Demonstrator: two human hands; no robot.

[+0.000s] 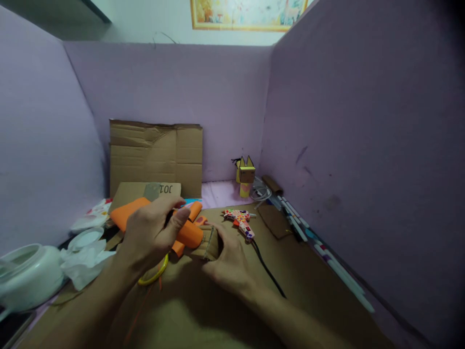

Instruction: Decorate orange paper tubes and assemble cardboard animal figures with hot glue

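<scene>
the cardboard mat (298, 271) is looking matt and fibrous, and the creased panel (156, 155) is showing the same dull brown board. the orange rolls (191, 233) are looking like smooth matt paper or foam. the glue gun (240, 220) is shining as glossy patterned plastic. the white pot (29, 276) is gleaming smooth, the tissue (85, 264) is lying soft and crumpled, and the purple walls (363, 145) are reading as matt, faintly felted.
</scene>
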